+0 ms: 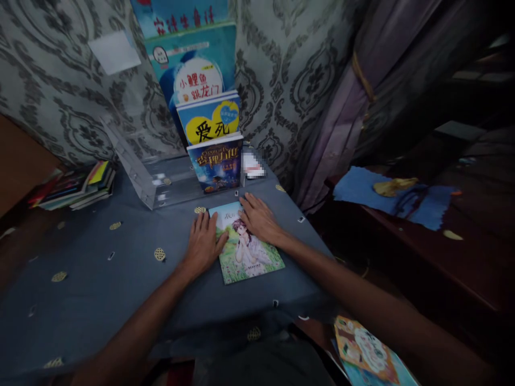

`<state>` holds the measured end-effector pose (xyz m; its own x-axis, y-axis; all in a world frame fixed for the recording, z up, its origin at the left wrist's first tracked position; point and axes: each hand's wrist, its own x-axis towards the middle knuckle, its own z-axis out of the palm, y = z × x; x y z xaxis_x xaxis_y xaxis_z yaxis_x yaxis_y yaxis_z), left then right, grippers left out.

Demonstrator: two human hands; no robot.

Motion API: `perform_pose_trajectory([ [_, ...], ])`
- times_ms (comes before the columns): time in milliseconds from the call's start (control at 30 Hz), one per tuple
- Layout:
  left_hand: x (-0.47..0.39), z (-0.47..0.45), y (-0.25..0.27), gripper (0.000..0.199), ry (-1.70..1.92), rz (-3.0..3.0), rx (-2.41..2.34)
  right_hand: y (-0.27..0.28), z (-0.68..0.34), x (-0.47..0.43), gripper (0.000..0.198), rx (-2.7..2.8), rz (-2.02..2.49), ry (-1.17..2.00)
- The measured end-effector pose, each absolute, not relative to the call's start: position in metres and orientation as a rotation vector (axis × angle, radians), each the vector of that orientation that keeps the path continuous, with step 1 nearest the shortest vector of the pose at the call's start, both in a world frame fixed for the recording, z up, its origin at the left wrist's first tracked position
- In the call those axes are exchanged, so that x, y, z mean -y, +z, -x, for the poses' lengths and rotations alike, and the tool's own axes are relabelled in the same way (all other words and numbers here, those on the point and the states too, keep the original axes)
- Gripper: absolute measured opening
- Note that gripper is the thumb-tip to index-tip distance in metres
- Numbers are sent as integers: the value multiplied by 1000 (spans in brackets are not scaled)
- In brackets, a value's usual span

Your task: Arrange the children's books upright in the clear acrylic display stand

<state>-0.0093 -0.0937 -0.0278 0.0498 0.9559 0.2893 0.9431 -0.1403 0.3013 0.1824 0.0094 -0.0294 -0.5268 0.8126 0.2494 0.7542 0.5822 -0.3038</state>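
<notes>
Rested left grip [204,238] and right grip [262,219], both spread, on opposite long edges of book [250,249] pointing lengthwise away.

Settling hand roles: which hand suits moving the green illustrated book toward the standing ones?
Probably the right hand: it covers the far right corner of the green illustrated book, closer to the dark blue book. The left hand sits farther back.

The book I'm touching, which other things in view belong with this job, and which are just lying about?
Probably in use:
flowery-covered book, touched by left hand and right hand
upright books
clear stand

Probably just lying about:
book stack, left
blue cloth, right
</notes>
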Motion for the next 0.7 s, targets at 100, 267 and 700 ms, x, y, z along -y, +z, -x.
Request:
perform_pose_trajectory([
  [100,91,9,-30,60,820,-2128,-1932,-31,-183,-7,53,2428,1265,205],
  [267,79,13,-26,59,1330,-1555,-1605,-32,-185,-10,51,2371,1273,238],
  [700,58,-2,1,24,1491,-522,-1043,-40,-195,-17,68,1991,1169,569],
])
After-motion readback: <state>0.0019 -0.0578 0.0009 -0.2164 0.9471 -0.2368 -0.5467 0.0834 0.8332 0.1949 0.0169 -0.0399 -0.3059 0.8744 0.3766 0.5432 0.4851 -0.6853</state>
